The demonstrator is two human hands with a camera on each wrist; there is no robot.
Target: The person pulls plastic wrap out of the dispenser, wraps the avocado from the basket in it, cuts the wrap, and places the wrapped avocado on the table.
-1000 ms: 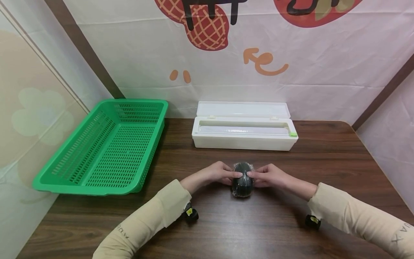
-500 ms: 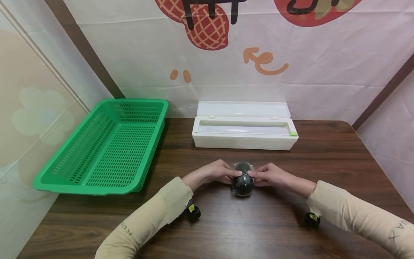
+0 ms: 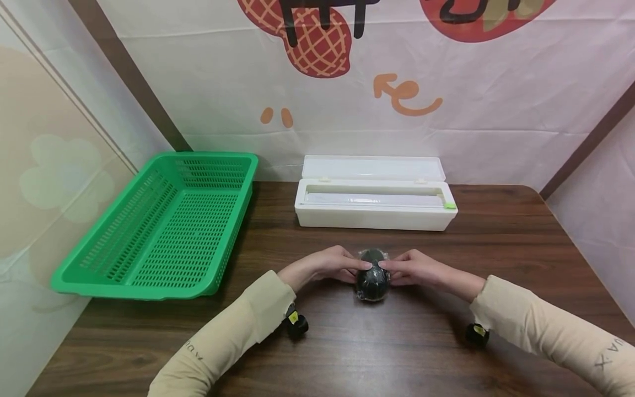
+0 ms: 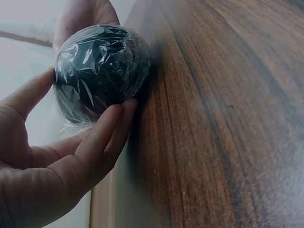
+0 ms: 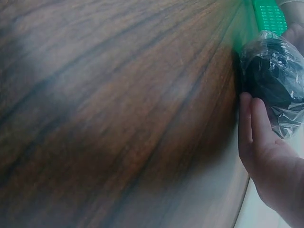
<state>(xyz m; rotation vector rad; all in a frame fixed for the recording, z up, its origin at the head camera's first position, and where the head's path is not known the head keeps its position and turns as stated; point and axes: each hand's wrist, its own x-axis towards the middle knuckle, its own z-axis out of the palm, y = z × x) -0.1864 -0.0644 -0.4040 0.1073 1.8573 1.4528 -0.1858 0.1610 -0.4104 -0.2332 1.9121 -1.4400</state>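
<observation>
A dark green, nearly black oval thing wrapped in clear cling film sits on the table between my two hands; its exact kind is hard to tell under the film. My left hand holds its left side, thumb on top and fingers low along the side. From the other side my right hand grips it likewise, the two thumb tips close together on top. In the left wrist view, wrinkled film shines over the dark oval thing. Loose film gathers at its edge in the right wrist view.
Behind the hands stands a white cling film box, its lid raised and a film roll inside. A green slotted basket stands on the left. Fabric walls border the brown wooden table at the back and sides.
My left forearm has shifted slightly to the right and up. Shine on the wrapped oval thing has changed a little, while both hands keep hold of it in nearly the same place.
</observation>
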